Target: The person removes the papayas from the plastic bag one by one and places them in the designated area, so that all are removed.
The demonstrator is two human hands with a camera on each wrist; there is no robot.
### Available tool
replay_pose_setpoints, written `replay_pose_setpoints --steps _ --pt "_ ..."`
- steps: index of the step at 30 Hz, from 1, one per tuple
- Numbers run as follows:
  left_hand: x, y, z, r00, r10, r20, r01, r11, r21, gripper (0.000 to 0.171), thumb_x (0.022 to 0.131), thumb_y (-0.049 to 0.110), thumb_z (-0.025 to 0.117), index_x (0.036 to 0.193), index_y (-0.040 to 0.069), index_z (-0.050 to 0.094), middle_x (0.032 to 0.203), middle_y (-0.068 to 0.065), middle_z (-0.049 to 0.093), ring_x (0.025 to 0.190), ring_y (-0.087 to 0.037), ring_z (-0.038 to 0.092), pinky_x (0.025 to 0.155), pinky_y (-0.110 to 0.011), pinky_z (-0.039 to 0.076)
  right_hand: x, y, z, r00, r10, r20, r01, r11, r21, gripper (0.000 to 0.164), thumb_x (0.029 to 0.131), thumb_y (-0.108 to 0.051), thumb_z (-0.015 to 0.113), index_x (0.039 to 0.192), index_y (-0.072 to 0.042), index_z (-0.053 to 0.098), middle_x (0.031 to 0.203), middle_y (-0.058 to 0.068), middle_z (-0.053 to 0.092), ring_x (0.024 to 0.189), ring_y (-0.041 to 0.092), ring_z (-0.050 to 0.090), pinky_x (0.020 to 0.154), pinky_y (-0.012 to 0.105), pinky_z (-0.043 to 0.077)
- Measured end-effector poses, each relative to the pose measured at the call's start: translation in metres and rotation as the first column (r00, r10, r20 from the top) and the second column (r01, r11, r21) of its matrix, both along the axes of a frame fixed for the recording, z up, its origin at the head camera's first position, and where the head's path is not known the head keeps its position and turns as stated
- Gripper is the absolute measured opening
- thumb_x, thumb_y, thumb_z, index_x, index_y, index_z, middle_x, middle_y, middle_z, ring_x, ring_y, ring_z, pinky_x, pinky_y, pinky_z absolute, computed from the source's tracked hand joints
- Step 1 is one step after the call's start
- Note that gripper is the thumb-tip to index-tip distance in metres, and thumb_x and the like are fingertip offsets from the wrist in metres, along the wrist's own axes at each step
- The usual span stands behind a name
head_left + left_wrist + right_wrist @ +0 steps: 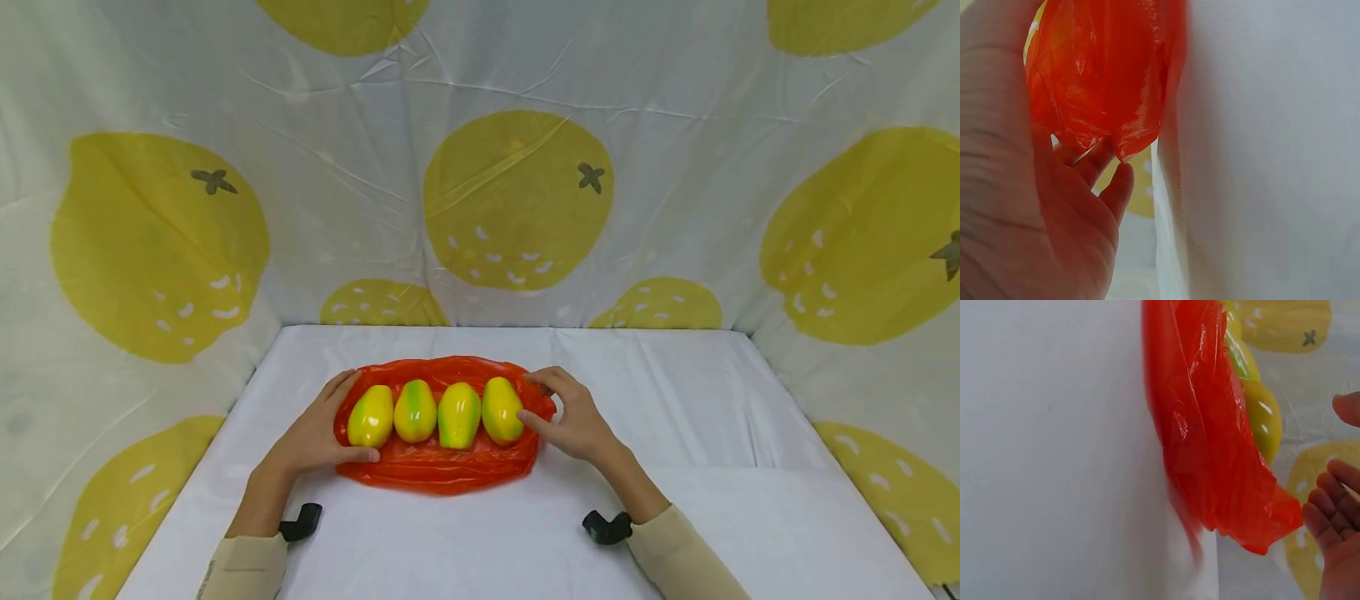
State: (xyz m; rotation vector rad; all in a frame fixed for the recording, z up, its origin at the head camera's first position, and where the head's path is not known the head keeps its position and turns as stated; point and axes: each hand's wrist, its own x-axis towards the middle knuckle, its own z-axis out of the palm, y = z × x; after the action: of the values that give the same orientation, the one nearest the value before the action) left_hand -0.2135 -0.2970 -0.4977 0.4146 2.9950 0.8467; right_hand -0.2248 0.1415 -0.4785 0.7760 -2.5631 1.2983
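Observation:
A red plastic bag (450, 473) lies spread on the white-covered table with a row of several glossy yellow-green fruits (459, 415), mango-like in shape, sitting on it. My left hand (321, 429) is at the bag's left end, thumb out along the front side and fingers reaching to the back corner. In the left wrist view its fingertips (1124, 178) come right at the gathered tip of the bag. Over the right end is my right hand (576, 421), thumb and fingers spread apart near the rightmost fruit. The right wrist view has its relaxed fingers (1329, 515) beside the bag's corner.
White cloth (465, 550) covers the table. Fabric walls (345, 192) printed with big yellow fruit enclose the back and both sides. A black wrist-worn piece (303, 522) sits at the left wrist, and another black piece (607, 527) at the right.

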Motion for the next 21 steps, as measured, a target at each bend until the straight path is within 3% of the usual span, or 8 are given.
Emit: replay_pose_setpoints --steps 4,8,14,21 --pt "0.0 0.0 0.0 1.0 -0.019 -0.009 0.019 1.0 0.01 0.137 0.06 0.071 0.087 0.166 0.023 0.015 0.172 -0.006 0.014 0.151 -0.039 0.032 0.104 -0.066 0.05 0.0 -0.007 -0.001 1.0 0.002 -0.008 -0.002 1.0 0.011 0.051 0.089 -0.028 0.08 0.133 -0.007 0.065 0.126 0.008 0.065 0.105 0.023 0.061 0.087 0.041 0.061" --pt "0.0 0.001 0.001 1.0 -0.021 0.001 0.021 1.0 0.016 0.137 0.06 0.069 0.088 0.166 0.023 0.014 0.173 -0.007 0.014 0.152 -0.04 0.03 0.104 -0.066 0.049 -0.001 -0.012 -0.005 0.997 0.004 0.078 -0.008 0.999 0.05 0.053 0.09 -0.03 0.079 0.136 -0.009 0.062 0.13 0.005 0.063 0.11 0.021 0.063 0.094 0.04 0.061" --pt "0.0 0.0 -0.002 0.999 -0.018 0.037 0.018 1.0 0.018 0.139 0.06 0.069 0.088 0.167 0.023 0.012 0.173 -0.009 0.013 0.152 -0.041 0.029 0.106 -0.068 0.046 -0.001 -0.018 -0.011 0.985 -0.02 0.172 0.003 0.995 0.099 0.064 0.089 -0.047 0.077 0.141 -0.015 0.058 0.129 -0.001 0.06 0.111 0.016 0.059 0.096 0.039 0.057" --pt "0.0 -0.001 -0.004 0.998 -0.026 0.062 0.025 0.999 0.023 0.137 0.061 0.069 0.088 0.166 0.019 0.016 0.172 -0.012 0.016 0.151 -0.043 0.032 0.109 -0.071 0.042 -0.003 -0.025 -0.017 0.967 -0.053 0.248 0.019 0.99 0.141 0.082 0.084 -0.061 0.076 0.146 -0.012 0.053 0.133 0.0 0.057 0.114 0.015 0.057 0.097 0.036 0.055"
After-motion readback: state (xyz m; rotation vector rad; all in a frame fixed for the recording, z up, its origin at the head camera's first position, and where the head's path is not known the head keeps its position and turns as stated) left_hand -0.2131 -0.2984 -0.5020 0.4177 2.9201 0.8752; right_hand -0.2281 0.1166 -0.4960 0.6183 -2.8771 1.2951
